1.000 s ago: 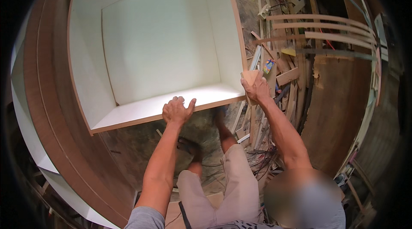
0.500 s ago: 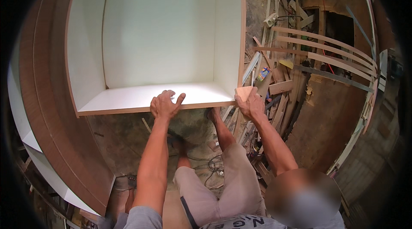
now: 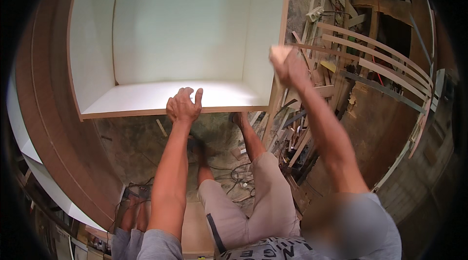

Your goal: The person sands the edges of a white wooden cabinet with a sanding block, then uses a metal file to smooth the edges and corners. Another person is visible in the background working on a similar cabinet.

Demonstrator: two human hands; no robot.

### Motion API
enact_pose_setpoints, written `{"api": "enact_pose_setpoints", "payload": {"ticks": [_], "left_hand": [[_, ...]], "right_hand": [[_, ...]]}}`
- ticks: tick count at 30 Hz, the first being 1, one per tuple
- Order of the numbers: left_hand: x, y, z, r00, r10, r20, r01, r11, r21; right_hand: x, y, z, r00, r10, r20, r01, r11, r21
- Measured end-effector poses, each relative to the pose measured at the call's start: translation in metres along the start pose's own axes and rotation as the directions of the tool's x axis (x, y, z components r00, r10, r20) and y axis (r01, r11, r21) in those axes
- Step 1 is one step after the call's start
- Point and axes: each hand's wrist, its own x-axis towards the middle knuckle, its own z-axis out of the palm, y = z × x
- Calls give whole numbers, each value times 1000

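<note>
- A cluttered woodworking shop: dusty floor (image 3: pixel 141 148) with cables, a heap of offcut strips (image 3: pixel 312 113) and bent laths (image 3: pixel 375 55) to the right.
- The open white cabinet carcass (image 3: pixel 180 40), brown-edged, stands just ahead of the person's knees.
- It looks bulky, stiff and fairly heavy, its laminate faces slippery; the panel edges and corners seem the safest holds.
- The left hand (image 3: pixel 184 106) lies flat, fingers spread, on the near panel's edge.
- The right hand (image 3: pixel 288 65) is at the right side panel's outer edge, closed around something pale; what it is I cannot tell.
</note>
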Motion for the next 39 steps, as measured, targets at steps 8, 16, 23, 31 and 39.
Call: {"api": "enact_pose_setpoints", "payload": {"ticks": [8, 16, 23, 31, 39], "left_hand": [[3, 13, -3, 998, 29, 49, -29, 1000, -6], [2, 6, 3, 996, 62, 56, -65, 997, 45], [5, 12, -4, 995, 53, 89, -60, 995, 83], [8, 13, -1, 995, 47, 89, -53, 996, 69], [10, 11, 3, 994, 88, 68, -92, 994, 64]], "right_hand": [[-152, 46, 67, 960, 231, 159, -250, 962, 107], [-249, 67, 127, 938, 192, 290, -241, 959, 146], [-191, 69, 65, 989, 131, -63, -106, 947, 304], [-18, 22, 7, 987, 151, -61, -135, 970, 203], [166, -10, -105, 980, 85, -178, -62, 990, 130]]}}
